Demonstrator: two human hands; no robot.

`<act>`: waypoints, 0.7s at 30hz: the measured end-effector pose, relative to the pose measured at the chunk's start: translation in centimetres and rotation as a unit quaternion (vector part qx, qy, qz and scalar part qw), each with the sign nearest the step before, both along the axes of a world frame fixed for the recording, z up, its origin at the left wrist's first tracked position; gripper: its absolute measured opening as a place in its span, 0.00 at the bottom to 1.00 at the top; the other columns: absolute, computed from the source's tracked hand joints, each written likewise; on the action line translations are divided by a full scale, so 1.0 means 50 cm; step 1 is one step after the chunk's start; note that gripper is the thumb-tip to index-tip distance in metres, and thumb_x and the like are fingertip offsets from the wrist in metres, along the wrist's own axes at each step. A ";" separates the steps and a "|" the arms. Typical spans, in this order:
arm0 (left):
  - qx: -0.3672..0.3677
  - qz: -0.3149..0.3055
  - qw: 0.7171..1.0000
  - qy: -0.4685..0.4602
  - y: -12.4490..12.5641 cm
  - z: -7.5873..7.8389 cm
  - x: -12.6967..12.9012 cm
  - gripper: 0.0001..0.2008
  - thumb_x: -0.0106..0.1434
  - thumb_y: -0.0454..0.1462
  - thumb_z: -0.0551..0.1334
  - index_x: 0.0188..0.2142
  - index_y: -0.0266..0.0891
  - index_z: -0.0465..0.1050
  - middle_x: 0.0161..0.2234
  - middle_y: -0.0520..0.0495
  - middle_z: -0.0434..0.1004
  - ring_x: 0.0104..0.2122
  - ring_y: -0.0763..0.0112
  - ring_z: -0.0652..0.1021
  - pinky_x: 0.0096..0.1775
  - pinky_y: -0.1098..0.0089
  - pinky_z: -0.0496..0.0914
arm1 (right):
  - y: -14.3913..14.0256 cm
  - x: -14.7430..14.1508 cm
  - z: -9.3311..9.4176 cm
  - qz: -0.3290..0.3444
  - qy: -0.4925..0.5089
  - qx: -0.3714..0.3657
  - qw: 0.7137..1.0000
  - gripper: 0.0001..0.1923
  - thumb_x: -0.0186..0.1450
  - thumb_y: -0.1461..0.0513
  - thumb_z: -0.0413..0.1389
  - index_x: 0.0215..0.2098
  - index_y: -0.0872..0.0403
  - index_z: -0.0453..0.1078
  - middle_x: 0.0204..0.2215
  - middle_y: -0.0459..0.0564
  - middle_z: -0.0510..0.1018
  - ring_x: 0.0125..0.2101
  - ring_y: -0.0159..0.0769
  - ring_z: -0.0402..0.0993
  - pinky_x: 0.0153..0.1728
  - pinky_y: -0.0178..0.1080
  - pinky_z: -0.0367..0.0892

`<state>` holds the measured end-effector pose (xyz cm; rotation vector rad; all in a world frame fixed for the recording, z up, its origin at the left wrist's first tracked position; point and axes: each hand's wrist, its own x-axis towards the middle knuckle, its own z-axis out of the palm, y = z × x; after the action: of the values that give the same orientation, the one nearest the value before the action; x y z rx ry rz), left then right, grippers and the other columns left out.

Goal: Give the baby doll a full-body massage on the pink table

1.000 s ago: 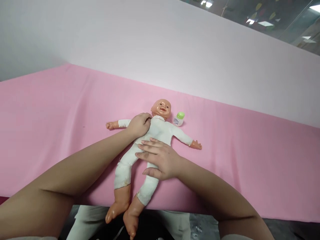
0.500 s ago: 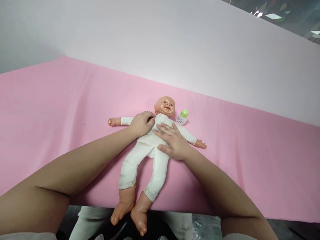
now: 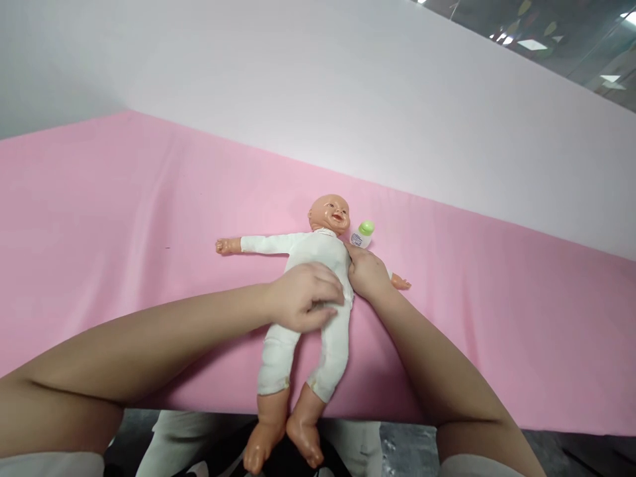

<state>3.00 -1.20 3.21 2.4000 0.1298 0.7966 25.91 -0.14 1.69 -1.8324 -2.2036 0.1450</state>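
Closest to the camera, the doll's bare feet [image 3: 285, 437] hang off the front edge of the table [image 3: 99, 218], which is covered in pink cloth, just above the person's lap. The doll [image 3: 308, 285] lies flat on its back in a white suit, head pointing away. The left hand [image 3: 304, 301] rests on the doll's tummy, palm down, fingers bent softly over the cloth suit; it presses and does not pinch anything. The right hand [image 3: 366, 273] sits at the doll's side, by the shoulder and arm nearest the bottle, fingers curled against the suit (I cannot tell if it truly grips the sleeve or only touches it). It looks like the rubbing or patting part of caring for the doll, with both hands working on the body. A good next move would need soft, even strokes, keeping the doll from sliding farther off the edge. Farther back, a small white bottle [image 3: 362, 234] with a green cap lies just beside the doll's head, near the right hand. Behind it all stands a plain pale wall [image 3: 318, 93].
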 end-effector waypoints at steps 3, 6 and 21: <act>0.013 -0.073 0.996 0.042 -0.027 0.006 0.011 0.15 0.68 0.42 0.63 0.52 0.48 0.83 0.50 0.40 0.87 0.54 0.48 0.84 0.60 0.49 0.73 | 0.005 -0.002 0.000 -0.007 -0.021 0.005 1.000 0.30 0.72 0.68 0.46 0.71 0.51 0.68 0.61 0.56 0.82 0.58 0.49 0.80 0.60 0.47 0.70; 0.043 -0.043 0.995 0.077 -0.016 -0.006 0.013 0.24 0.69 0.47 0.66 0.61 0.46 0.79 0.61 0.37 0.81 0.64 0.42 0.77 0.69 0.42 0.64 | 0.004 -0.004 0.004 -0.009 -0.032 -0.001 0.999 0.29 0.72 0.67 0.48 0.69 0.52 0.69 0.58 0.58 0.83 0.56 0.49 0.80 0.58 0.45 0.70; 0.011 0.353 0.927 0.126 0.170 -0.066 -0.065 0.27 0.76 0.49 0.51 0.64 0.44 0.78 0.62 0.40 0.81 0.62 0.47 0.79 0.64 0.50 0.70 | -0.015 -0.007 0.007 0.017 -0.013 0.020 1.000 0.26 0.71 0.66 0.48 0.64 0.51 0.74 0.52 0.56 0.85 0.51 0.49 0.81 0.54 0.46 0.74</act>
<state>-0.27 7.31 -0.08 2.4679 1.1431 0.7761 25.55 -0.88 2.04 -1.7861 -2.2405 0.0836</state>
